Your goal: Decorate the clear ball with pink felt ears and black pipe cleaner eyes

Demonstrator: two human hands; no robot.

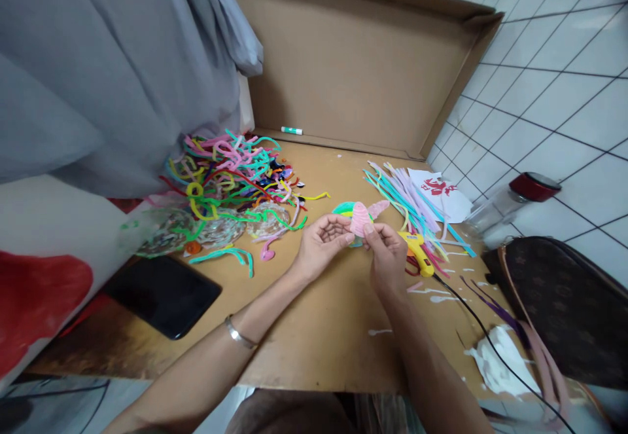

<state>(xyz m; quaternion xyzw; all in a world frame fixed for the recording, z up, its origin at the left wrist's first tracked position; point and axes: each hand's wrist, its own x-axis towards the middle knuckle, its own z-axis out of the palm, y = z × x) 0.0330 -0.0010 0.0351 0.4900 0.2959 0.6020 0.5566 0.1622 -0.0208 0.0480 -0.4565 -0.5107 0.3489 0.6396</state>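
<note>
Above the middle of the table I see a pink, ridged, leaf-shaped pipe-cleaner piece [362, 218]. My right hand [387, 251] pinches its lower edge, thumb on the near face. On its left side, the thumb and fingertips of my left hand [322, 241] close on the edge, the other fingers curled. A second pink pointed piece [379, 209] sticks out behind to the right. Behind the pink pieces shows a green and yellow curved piece [343, 209], mostly covered; whether it is joined to them I cannot tell. A yellow hot glue gun [419, 254] lies beside my right hand.
Tangled pipe cleaners [230, 172] heap at the left, near a black tablet [164, 295]. Straight pipe cleaners [407, 195] lie at the right, before a glass bottle [513, 205] and a brown bag [559, 303]. The glue gun's cord [483, 329] crosses the right side.
</note>
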